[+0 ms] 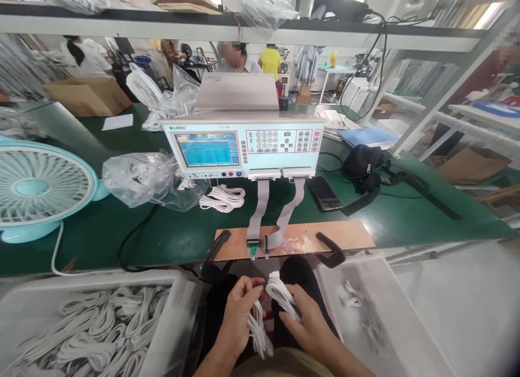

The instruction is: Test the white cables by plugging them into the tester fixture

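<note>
My left hand (238, 312) is closed around a bundle of coiled white cables (258, 328) that hangs down over my lap. My right hand (306, 314) grips another coiled white cable (280, 296), its connector end pointing up toward the bench edge. Both hands are just below a wooden fixture board (341, 235) with a green connector socket (253, 249). Two grey ribbon cables (260, 209) run from the board up to a pale blue cable tester (244, 147) with a lit screen.
A white bin (170, 290) full of coiled white cables sits at my left; a clear bin (377, 312) with a few cables at my right. On the green bench: a teal fan (36, 187), plastic bags of cables (142, 176), a phone (324, 193), a black pouch (363, 163). People work behind.
</note>
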### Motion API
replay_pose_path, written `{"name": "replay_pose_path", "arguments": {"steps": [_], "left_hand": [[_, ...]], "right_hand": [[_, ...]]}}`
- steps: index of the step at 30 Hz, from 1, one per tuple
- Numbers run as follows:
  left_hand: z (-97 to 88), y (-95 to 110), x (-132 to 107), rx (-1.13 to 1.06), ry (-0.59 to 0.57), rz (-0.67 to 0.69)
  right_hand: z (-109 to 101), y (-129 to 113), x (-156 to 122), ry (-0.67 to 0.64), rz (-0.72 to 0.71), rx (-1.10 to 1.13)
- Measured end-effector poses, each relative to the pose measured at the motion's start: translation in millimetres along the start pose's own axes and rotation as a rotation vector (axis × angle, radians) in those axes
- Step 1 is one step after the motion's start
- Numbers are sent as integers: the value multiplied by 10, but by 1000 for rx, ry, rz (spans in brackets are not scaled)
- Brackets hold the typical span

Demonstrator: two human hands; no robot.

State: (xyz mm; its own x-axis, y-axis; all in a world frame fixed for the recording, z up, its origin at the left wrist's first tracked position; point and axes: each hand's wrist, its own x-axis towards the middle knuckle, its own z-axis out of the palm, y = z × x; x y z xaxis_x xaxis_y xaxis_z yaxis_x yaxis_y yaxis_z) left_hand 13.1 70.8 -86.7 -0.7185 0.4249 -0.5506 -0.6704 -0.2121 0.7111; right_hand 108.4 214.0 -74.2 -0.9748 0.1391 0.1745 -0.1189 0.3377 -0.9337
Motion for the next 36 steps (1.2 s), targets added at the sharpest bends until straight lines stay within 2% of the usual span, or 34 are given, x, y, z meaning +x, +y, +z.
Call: {"name": "replay_pose_path", "arguments": {"steps": [4, 7, 10, 13, 18, 20, 24, 27, 30, 34, 36], "left_hand": [[-102, 20, -4, 198, -267, -90], [-112, 95, -26, 328, -312, -50], [-96, 140, -61, 350, -293, -30], [-101, 133, -90, 368, -249, 0], [-154, 140, -93, 588, -299, 277], [-158, 155, -75, 629, -285, 318], [-120, 148, 25, 629, -114, 328], [-85, 113, 140, 581, 11, 385], [-68, 91, 220, 456, -3, 295], [-102, 119, 226, 195, -115, 49], [-141, 150, 203, 59, -173, -28]], "right_hand": [[-62, 27, -28, -71, -59, -154], [-77, 39, -8, -126, -120, -225], [-69, 28, 36, -162, -202, -247], [-33, -7, 95, -132, -215, -202], [55, -109, 197, -145, -131, 30], [88, -114, 236, -134, -124, 47], [168, 7, 356, 5, -135, -23], [239, 142, 491, 145, -109, 68], [296, 242, 608, 207, -73, 172], [335, 288, 684, 214, -32, 213], [343, 287, 694, 216, -23, 234]]}}
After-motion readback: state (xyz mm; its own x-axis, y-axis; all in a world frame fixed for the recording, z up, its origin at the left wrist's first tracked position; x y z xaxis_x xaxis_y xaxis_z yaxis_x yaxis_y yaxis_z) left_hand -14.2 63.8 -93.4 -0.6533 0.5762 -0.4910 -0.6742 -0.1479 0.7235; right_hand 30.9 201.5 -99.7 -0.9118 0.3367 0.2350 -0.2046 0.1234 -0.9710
